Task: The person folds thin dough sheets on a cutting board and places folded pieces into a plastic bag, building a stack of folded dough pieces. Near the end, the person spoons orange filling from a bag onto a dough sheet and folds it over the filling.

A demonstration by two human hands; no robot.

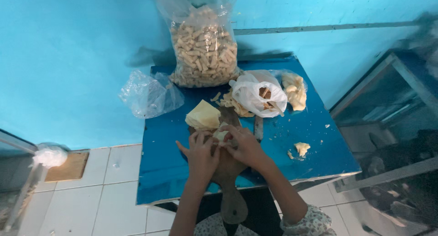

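Nearest the camera I see the rounded handle of a wooden board [233, 204] hanging over the near edge of a small blue table [164, 167], with my two bare forearms reaching forward on either side of it. Both hands meet over the middle of the board. My left hand [200, 154] lies palm down with its fingers curled inward, and my right hand [244, 144] bends at the wrist toward it from the right; together their fingertips pinch a small pale dough piece [221, 134] between them. The piece looks soft, light and easily squashed, so I judge it best held gently by its edges. Just behind it on the board sits a stack of thin pale yellow dough sheets [203, 115]. Toward the far edge stands a large clear bag of short rolled sticks [203, 49], with a crumpled white plastic bag [258, 97] to its right and an empty clear bag [148, 94] hanging off the far left corner. A small dough scrap [301, 148] lies near the right edge.
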